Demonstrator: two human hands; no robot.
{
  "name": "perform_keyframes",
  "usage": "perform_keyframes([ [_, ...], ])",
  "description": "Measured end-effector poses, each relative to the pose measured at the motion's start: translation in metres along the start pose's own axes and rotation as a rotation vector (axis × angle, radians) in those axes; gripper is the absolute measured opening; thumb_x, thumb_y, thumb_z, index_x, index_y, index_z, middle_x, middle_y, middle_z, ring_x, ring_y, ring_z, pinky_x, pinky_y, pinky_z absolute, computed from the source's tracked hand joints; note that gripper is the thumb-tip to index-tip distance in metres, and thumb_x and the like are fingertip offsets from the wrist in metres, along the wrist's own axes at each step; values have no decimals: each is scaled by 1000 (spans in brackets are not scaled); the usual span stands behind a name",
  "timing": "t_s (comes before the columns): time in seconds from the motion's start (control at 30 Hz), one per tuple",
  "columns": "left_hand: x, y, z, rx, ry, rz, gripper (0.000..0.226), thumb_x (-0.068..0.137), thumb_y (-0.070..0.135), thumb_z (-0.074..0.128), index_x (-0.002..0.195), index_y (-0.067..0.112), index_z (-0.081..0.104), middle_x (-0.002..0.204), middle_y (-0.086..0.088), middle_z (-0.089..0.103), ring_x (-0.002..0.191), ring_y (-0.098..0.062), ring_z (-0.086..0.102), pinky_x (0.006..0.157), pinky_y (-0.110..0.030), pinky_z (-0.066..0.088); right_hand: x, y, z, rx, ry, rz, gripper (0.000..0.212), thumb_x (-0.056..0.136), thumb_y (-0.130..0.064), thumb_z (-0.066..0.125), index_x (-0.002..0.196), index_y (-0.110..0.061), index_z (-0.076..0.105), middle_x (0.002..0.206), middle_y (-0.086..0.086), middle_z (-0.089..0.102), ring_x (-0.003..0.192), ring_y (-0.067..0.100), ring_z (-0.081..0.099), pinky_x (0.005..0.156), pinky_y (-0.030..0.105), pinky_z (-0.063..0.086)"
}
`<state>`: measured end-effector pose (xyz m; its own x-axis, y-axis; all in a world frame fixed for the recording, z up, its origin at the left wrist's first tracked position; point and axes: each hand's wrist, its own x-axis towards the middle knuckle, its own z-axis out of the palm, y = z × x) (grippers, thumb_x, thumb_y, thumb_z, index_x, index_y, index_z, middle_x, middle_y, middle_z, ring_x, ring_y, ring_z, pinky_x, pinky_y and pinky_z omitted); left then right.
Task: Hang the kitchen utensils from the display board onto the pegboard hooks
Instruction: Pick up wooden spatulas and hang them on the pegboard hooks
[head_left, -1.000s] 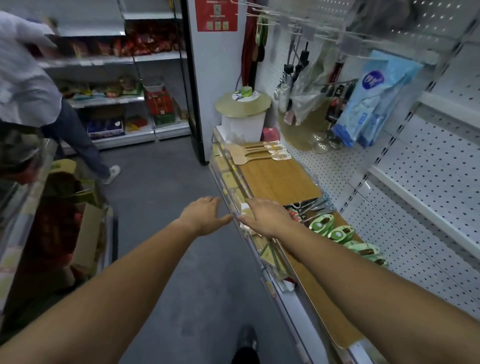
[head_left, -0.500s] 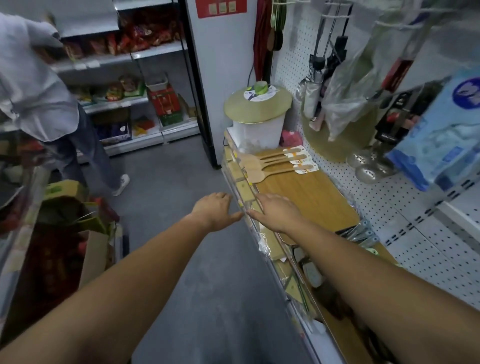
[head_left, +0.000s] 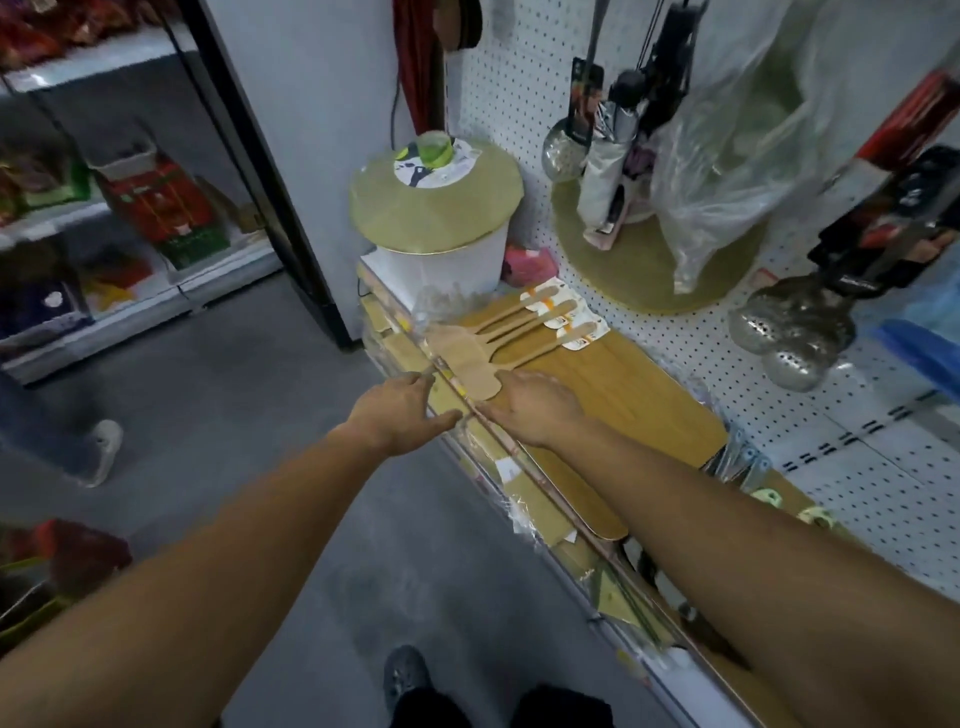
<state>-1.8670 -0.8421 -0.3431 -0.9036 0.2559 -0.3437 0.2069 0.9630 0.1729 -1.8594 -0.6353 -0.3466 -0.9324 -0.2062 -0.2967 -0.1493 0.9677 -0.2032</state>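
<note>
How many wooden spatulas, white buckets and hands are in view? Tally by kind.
wooden spatulas: 3
white bucket: 1
hands: 2, the left hand and the right hand
Total: 6

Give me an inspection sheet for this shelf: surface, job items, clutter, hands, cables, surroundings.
Surface: wooden board lying under the pegboard.
Job's things: wooden spatulas lying on the board, not yet hung.
Clutter: lidded white bucket, plastic bag, hanging metal ladles.
Hands: left hand open at the shelf edge; right hand open over the board beside the spatulas.
Cables: thin dark cord on wall above bucket.
Surroundings: grey floor, stocked shelves, someone's shoe.
</note>
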Motion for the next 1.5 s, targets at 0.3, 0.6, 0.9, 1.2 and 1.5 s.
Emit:
perform_keyframes([
  [0.3,143,-28,8,111,-67,191,79,92,65,42,150,14,31,156,-5,33,142,-24,32,110,-39,34,105,31,40,203,-27,205,66,94,-62,44,142,-16,46,137,10,55,126,30,51,101,40,44],
  [0.6,240,-25,47,198,-150,336,72,91,62,38,137,8,46,136,-13,53,124,-32,50,101,-43,44,164,63,96,388,-88,412,59,96,-50,53,142,-14,44,141,10,52,126,32,51,99,40,45],
  [0.9,346,-23,75,184,-130,574,57,95,39,54,140,7,45,140,-13,49,127,-31,46,103,-39,39,211,83,125,471,-72,717,56,96,-44,52,142,-12,44,144,11,49,132,30,47,103,38,43],
  [1.2,454,-39,95,82,-155,598,30,91,33,53,114,16,61,111,-18,60,97,-39,61,80,-42,53,290,102,143,606,72,984,35,95,-40,57,111,-9,60,114,13,64,106,32,61,70,35,48],
  [1.5,488,-19,123,-124,-159,546,22,89,28,59,105,17,68,100,-7,71,94,-29,65,83,-41,55,342,128,159,747,209,1299,39,89,-24,70,123,-12,55,122,10,58,110,28,62,81,35,53],
])
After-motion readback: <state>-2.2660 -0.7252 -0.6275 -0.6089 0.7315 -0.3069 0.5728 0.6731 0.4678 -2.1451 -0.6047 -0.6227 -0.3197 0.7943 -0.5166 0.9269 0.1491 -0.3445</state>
